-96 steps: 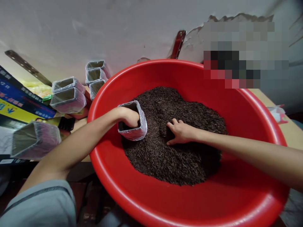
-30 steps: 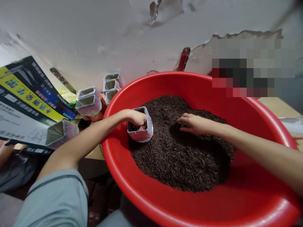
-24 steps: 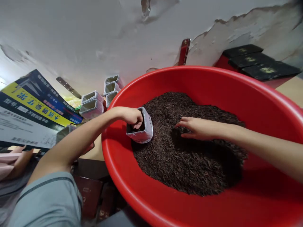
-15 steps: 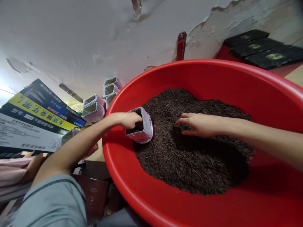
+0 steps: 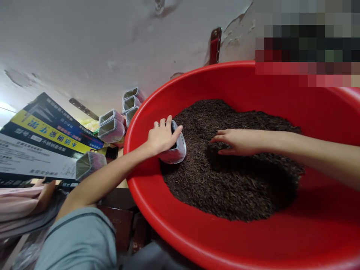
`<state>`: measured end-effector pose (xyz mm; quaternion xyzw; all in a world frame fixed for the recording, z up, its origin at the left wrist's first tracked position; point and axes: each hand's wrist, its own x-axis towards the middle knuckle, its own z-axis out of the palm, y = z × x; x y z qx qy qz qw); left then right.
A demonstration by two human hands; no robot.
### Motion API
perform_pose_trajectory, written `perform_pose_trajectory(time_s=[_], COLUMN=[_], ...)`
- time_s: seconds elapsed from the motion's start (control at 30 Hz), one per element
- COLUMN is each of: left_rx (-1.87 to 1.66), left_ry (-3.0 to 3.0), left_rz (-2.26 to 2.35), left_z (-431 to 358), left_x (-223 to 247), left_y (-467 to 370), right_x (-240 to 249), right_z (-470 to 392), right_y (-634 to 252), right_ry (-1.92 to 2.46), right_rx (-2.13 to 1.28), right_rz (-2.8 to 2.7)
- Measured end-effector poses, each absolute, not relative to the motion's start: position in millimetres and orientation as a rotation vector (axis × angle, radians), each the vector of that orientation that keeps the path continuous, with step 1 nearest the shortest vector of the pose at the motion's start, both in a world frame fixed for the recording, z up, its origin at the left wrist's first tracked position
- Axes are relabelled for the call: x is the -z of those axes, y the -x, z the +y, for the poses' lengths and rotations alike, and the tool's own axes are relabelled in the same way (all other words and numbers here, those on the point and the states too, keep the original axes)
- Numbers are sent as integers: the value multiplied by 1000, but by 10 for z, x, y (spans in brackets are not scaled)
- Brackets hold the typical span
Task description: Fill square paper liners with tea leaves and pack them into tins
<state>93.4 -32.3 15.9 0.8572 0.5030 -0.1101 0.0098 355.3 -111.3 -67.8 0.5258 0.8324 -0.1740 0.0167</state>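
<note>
Inside a large red plastic basin (image 5: 191, 225) lies a wide heap of loose, dark, dry leaves that look like tea (image 5: 230, 191). A small square canister, covered in clear film (image 5: 177, 152), stands tilted in the basin at the heap's left edge. My left hand (image 5: 163, 137) lies across its top with fingers spread, touching the rim and hiding most of the opening. Just above the heap, right of the canister, my right hand (image 5: 234, 141) is held with fingers loosely apart and nothing visible in it. A dark hollow lies in shadow below that hand.
Left of the basin stand several similar film-covered canisters (image 5: 111, 129), another canister (image 5: 90, 165) and a printed carton (image 5: 47, 138). Another person's sleeve (image 5: 19, 206) shows at far left. A wall (image 5: 98, 45) rises behind. The upper right corner is pixelated.
My left hand has come out of the canister's mouth and now spreads over its top. The canister is turned slightly. My right hand has hardly moved.
</note>
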Motion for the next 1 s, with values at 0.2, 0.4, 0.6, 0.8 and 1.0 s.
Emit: perform_pose_trajectory(time_s=[0.2, 0.4, 0.6, 0.8, 1.0], left_rx=[199, 307, 295, 649, 295], left_ry=[-2980, -2889, -2877, -2564, -2684], left_rz=[1414, 1452, 1466, 1088, 814], left_z=[-552, -347, -409, 51, 477], left_x=[-81, -93, -48, -502, -647], left_y=[-1204, -1197, -1033, -1130, -807], right_x=[658, 706, 727, 823, 884], right_z=[-1141, -1178, -1126, -1075, -1045], right_y=[-3451, -3493, -3608, -3737, -3759], right_ry=[-1584, -1580, -1637, -1819, -1990], right_rx=[556, 593, 639, 500, 245], right_rz=[2576, 2508, 2607, 2501, 2432])
